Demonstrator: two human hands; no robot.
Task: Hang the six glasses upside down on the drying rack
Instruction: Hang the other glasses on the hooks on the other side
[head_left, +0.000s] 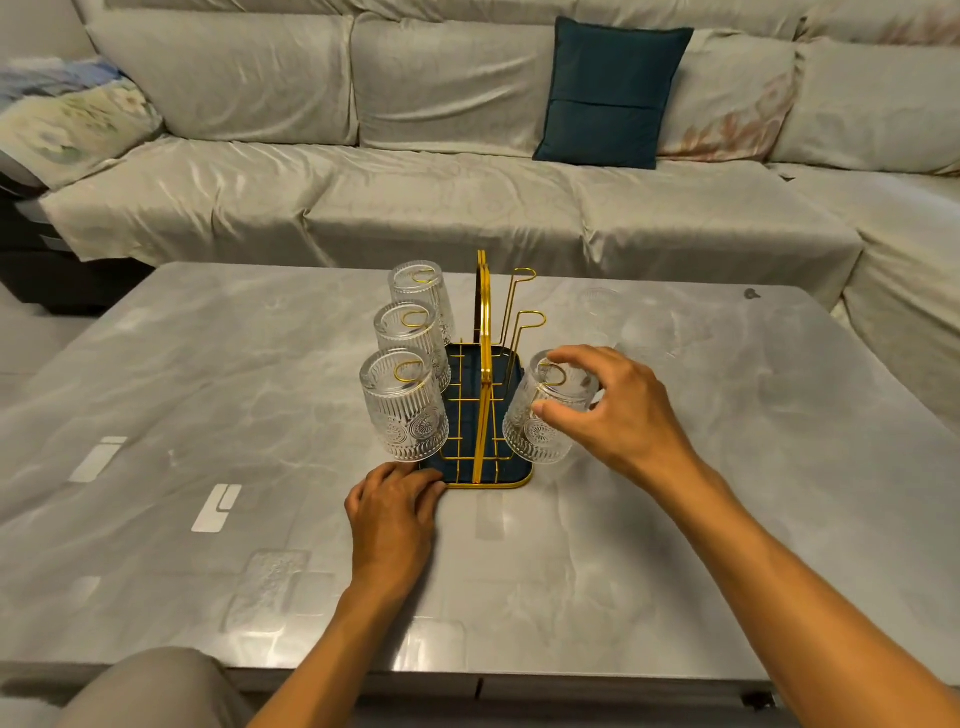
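A gold wire drying rack (485, 364) with a dark blue base tray stands mid-table. Three clear ribbed glasses hang upside down on its left prongs: the far glass (418, 293), the middle glass (408, 338) and the near glass (402, 410). A fourth glass (540, 431) sits upside down on the near right prong, and my right hand (613, 410) grips its upturned base. My left hand (395, 514) lies flat on the table and touches the tray's near left corner. Two right prongs (527, 301) stand bare. Two more clear glasses (641, 332) stand faintly visible on the table behind my right hand.
The grey marble-look table (208, 415) spreads wide around the rack. A light grey sofa (415, 182) with a teal cushion (608, 93) runs behind it and wraps along the right side. My knee (156, 686) shows at the table's near edge.
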